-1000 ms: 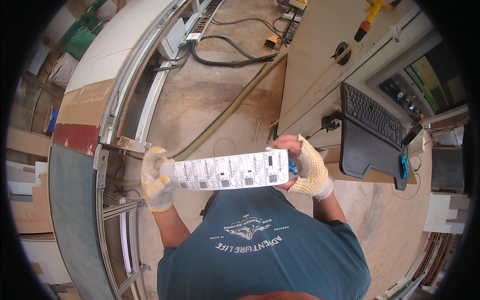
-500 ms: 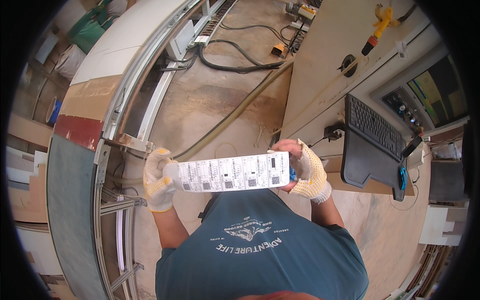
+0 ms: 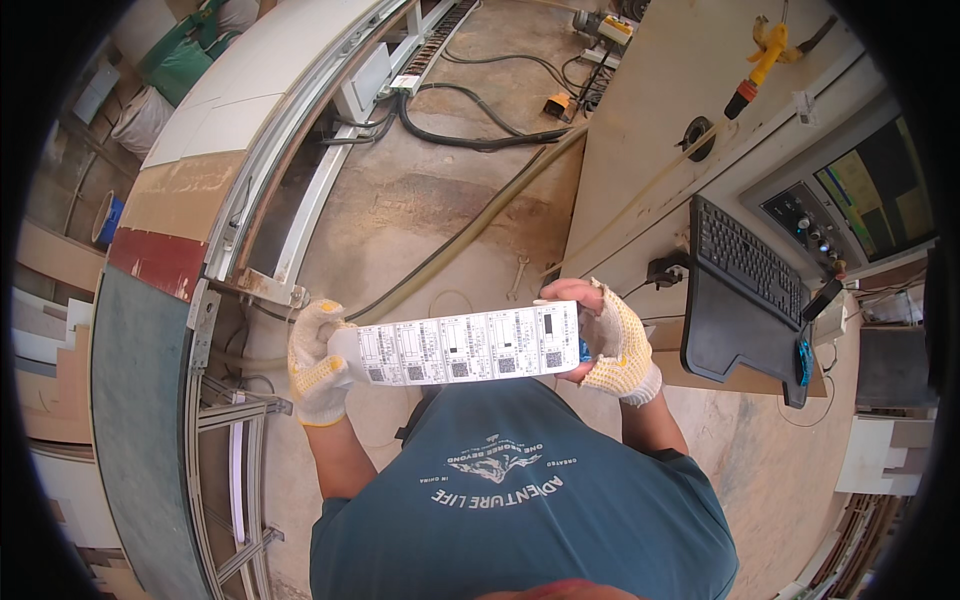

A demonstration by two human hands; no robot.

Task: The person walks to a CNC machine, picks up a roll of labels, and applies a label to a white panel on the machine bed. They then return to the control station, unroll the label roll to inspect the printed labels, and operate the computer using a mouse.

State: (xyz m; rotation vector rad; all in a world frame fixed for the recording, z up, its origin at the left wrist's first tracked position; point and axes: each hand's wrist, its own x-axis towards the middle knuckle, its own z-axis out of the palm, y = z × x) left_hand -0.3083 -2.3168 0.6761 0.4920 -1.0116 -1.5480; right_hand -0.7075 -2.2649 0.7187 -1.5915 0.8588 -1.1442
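Note:
A white strip of printed labels (image 3: 460, 346), each with a square code and a small diagram, stretches between my hands in front of my chest. My left hand (image 3: 319, 365), in a white knitted glove with yellow dots, pinches its left end. At the right end my right hand (image 3: 612, 345) grips the strip, its thumb and some fingertips bare beyond the cut glove. Something small and blue (image 3: 585, 351) shows within the right hand, mostly hidden behind the labels.
To the right, a black keyboard (image 3: 750, 258) sits on a dark tray (image 3: 735, 345) below a monitor (image 3: 875, 190). A long panel-topped bench with a metal rail (image 3: 232, 235) runs along the left. Hoses and a cable (image 3: 470, 143) lie on the floor ahead, near a wrench (image 3: 518, 277).
Almost nothing differs. The view has shifted very slightly, and both hands keep the label strip stretched in the same place.

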